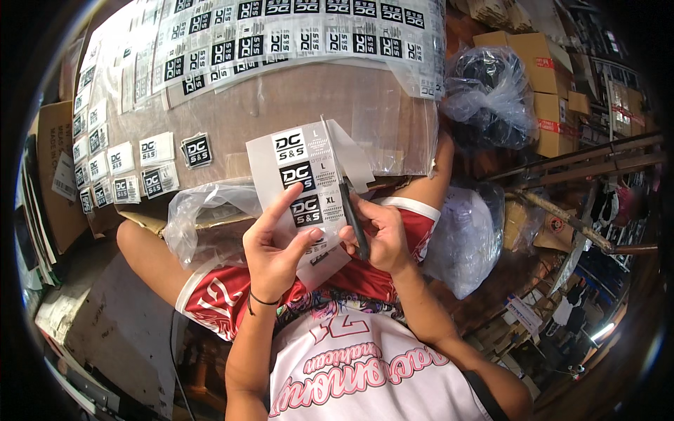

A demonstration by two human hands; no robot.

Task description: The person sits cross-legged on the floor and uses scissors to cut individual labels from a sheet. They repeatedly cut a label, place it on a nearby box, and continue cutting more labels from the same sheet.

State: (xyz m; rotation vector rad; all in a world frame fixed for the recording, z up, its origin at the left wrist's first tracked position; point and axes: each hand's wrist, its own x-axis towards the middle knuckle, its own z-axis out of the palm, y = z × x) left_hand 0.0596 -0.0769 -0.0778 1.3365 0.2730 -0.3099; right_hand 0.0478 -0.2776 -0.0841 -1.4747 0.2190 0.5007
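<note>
My left hand (276,242) holds a translucent sheet of printed black-and-white labels (303,179), its index finger stretched over the print and its thumb lower down. In my right hand (379,231) is a pair of scissors (352,216) with black handles. The narrow blades point away from me and lie along the sheet's right side, where a blank strip (355,163) slants off behind them. Small stacks of cut labels (156,148) stand on the plastic-covered cardboard box (316,89) before me, left of the sheet. More uncut label sheets (221,52) cover the box's far part.
A clear plastic bag (210,221) hangs at the box's near edge, by my left knee. Stuffed plastic bags (487,100) and taped cartons (547,68) stand to the right, near wooden poles (590,158). A concrete block (110,316) is at lower left.
</note>
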